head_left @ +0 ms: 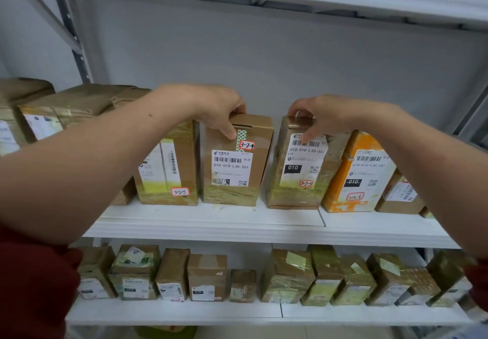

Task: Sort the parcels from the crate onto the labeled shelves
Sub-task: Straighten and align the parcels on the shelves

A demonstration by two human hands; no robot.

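Observation:
Two brown cardboard parcels stand upright side by side on the upper white shelf (211, 222). My left hand (219, 108) grips the top of the parcel marked 3-24 (235, 169), thumb on its front, fingers over the top edge. My right hand (324, 116) grips the top of the tape-wrapped parcel marked 3-25 (298, 172) in the same way. A narrow gap separates the two parcels. The crate is not in view.
Left of them stands a parcel marked 3-23 (169, 169) and further wrapped parcels (66, 106). An orange parcel (359, 175) leans on the right, with a small box (401, 196) beyond. The lower shelf (171, 312) holds several small parcels in a row. A shelf board hangs overhead.

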